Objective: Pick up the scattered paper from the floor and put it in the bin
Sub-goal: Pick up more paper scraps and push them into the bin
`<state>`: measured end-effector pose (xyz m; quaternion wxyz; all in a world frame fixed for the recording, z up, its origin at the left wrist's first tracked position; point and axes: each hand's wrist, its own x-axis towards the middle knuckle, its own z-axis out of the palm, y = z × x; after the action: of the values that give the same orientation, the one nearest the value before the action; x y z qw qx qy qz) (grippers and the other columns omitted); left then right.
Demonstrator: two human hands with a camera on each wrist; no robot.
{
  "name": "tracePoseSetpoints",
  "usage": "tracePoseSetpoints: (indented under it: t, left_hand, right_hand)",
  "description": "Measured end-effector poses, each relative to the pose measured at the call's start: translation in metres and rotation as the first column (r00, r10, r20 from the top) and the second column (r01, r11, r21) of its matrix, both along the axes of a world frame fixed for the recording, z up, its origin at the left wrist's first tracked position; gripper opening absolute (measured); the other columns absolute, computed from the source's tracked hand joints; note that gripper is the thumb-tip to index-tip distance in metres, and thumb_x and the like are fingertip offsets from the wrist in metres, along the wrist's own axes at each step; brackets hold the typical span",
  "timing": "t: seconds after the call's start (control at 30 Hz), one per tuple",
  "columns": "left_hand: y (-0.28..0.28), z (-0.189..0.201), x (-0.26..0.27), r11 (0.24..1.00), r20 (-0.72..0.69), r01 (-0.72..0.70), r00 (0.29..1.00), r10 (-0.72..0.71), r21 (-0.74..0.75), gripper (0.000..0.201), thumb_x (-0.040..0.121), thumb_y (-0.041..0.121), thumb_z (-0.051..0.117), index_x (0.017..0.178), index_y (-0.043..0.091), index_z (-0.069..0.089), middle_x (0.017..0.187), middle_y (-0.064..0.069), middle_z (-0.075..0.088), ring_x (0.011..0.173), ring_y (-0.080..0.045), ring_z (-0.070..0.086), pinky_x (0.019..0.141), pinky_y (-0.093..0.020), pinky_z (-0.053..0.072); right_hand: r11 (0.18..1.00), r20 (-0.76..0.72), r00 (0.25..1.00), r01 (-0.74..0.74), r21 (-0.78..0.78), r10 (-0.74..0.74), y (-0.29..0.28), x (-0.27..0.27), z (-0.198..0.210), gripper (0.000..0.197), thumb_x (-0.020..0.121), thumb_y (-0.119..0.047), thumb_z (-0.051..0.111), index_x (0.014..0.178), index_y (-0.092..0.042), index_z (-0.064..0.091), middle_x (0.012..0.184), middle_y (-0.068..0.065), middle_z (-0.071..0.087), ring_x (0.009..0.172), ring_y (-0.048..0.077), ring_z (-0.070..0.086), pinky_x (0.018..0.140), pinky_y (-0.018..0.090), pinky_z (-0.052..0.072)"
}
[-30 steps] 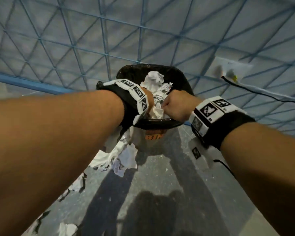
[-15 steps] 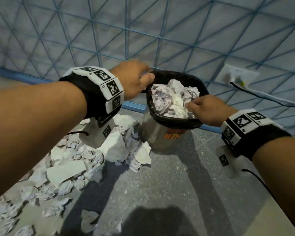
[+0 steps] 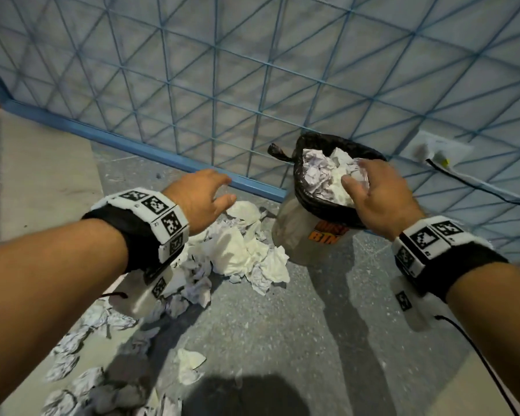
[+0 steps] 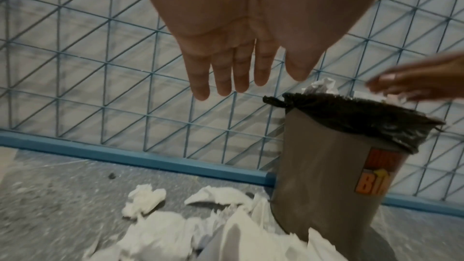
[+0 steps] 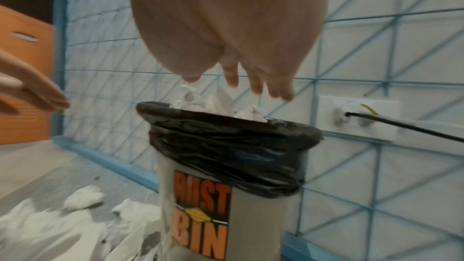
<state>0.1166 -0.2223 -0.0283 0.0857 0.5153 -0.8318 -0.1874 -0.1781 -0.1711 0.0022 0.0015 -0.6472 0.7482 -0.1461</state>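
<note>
A grey bin (image 3: 294, 232) (image 4: 323, 182) (image 5: 251, 215) with a black liner stands against the blue mesh panel, heaped to the rim with crumpled paper (image 3: 324, 175) (image 5: 213, 102). My right hand (image 3: 373, 190) (image 5: 241, 84) hovers just over that heap, fingers spread and holding nothing. My left hand (image 3: 210, 190) (image 4: 238, 82) is left of the bin, above the floor, fingers straight and empty. Several crumpled white papers (image 3: 237, 250) (image 4: 160, 231) (image 5: 83, 199) lie on the grey floor beside the bin's left side and trail toward the lower left (image 3: 72, 370).
A blue-framed mesh panel (image 3: 252, 85) runs behind the bin, its bottom rail (image 3: 132, 145) at floor level. A wall socket (image 3: 433, 148) (image 5: 356, 118) with a black cable sits right of the bin. An orange cabinet (image 5: 22, 66) stands far left.
My left hand has swung left and down away from the bin and opened. My right hand has loosened its curl over the heap. The view has pulled back, showing more floor paper.
</note>
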Motion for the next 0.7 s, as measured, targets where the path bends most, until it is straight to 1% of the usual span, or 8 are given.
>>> tracePoseSetpoints:
  t: [0.1,0.17,0.23,0.33,0.4,0.53,0.6,0.7]
  left_hand:
    - [0.011,-0.024,0.015,0.998,0.041,-0.007,0.999,0.004,0.062,0.045,0.092,0.041,0.050,0.132,0.020,0.048,0.138,-0.005,0.048,0.125,-0.025,0.047,0.104,-0.035,0.038]
    - [0.019,-0.044,0.022,0.993,0.091,-0.017,0.996,0.006,0.113,0.046,0.090,0.042,0.051,0.132,0.024,0.047,0.139,-0.005,0.046,0.125,-0.025,0.048,0.103,-0.034,0.040]
    - [0.027,-0.064,0.024,0.982,0.155,-0.033,0.988,0.005,0.185,0.049,0.089,0.044,0.052,0.134,0.027,0.044,0.139,-0.004,0.044,0.123,-0.025,0.048,0.101,-0.036,0.042]
    - [0.036,-0.095,0.013,0.965,0.216,-0.024,0.976,-0.035,0.262,0.054,0.087,0.047,0.053,0.137,0.031,0.037,0.140,-0.005,0.039,0.123,-0.028,0.046,0.101,-0.038,0.042]
    - [0.043,-0.113,0.000,0.954,0.236,-0.025,0.971,-0.049,0.298,0.060,0.086,0.048,0.054,0.140,0.033,0.032,0.146,-0.008,0.030,0.128,-0.032,0.040,0.103,-0.042,0.041]
    - [0.040,-0.145,-0.038,0.946,0.318,-0.083,0.948,-0.023,0.314,0.068,0.085,0.046,0.056,0.143,0.033,0.022,0.151,-0.012,0.014,0.130,-0.039,0.031,0.105,-0.047,0.037]
    - [0.033,-0.160,-0.055,0.936,0.354,-0.145,0.935,0.024,0.320,0.063,0.086,0.041,0.056,0.139,0.032,0.025,0.147,-0.011,0.016,0.125,-0.039,0.034,0.098,-0.047,0.040]
    - [0.032,-0.176,-0.069,0.897,0.414,-0.244,0.907,0.077,0.368,0.049,0.086,0.028,0.056,0.131,0.026,0.036,0.136,-0.011,0.026,0.119,-0.037,0.038,0.094,-0.049,0.045]
  right_hand:
    - [0.951,-0.082,0.959,-0.281,-0.128,0.272,0.017,0.039,0.011,0.043,0.090,-0.038,0.051,0.121,-0.009,0.056,0.128,0.014,0.051,0.122,0.029,0.045,0.105,0.039,0.034]
    - [0.887,-0.089,0.883,-0.462,-0.002,0.460,0.029,0.068,0.005,0.036,0.090,-0.039,0.047,0.112,-0.014,0.059,0.118,0.007,0.056,0.110,0.023,0.051,0.094,0.037,0.044]
    - [0.798,-0.069,0.811,-0.551,0.243,0.581,0.034,0.083,-0.019,0.036,0.090,-0.043,0.044,0.111,-0.018,0.058,0.112,0.004,0.057,0.103,0.023,0.055,0.085,0.035,0.048]
    - [0.698,-0.006,0.872,-0.388,0.602,0.490,0.025,0.078,-0.071,0.051,0.088,-0.047,0.052,0.132,-0.022,0.042,0.132,0.007,0.045,0.118,0.029,0.049,0.094,0.038,0.045]
    - [0.655,0.048,0.936,-0.280,0.702,0.349,0.018,0.067,-0.101,0.071,0.083,-0.053,0.057,0.142,-0.027,0.027,0.144,0.008,0.032,0.125,0.034,0.043,0.101,0.041,0.042]
    - [0.682,0.094,0.971,-0.223,0.697,0.222,0.003,0.058,-0.158,0.090,0.074,-0.061,0.062,0.143,-0.030,0.013,0.147,0.008,0.022,0.126,0.037,0.042,0.101,0.044,0.042]
    - [0.709,0.126,0.971,-0.234,0.665,0.202,-0.003,0.063,-0.181,0.089,0.072,-0.062,0.062,0.140,-0.031,0.015,0.142,0.008,0.025,0.121,0.037,0.046,0.097,0.044,0.045]
    - [0.710,0.104,0.944,-0.306,0.634,0.314,-0.004,0.072,-0.208,0.074,0.078,-0.056,0.058,0.136,-0.027,0.023,0.140,0.009,0.024,0.117,0.038,0.047,0.092,0.044,0.046]
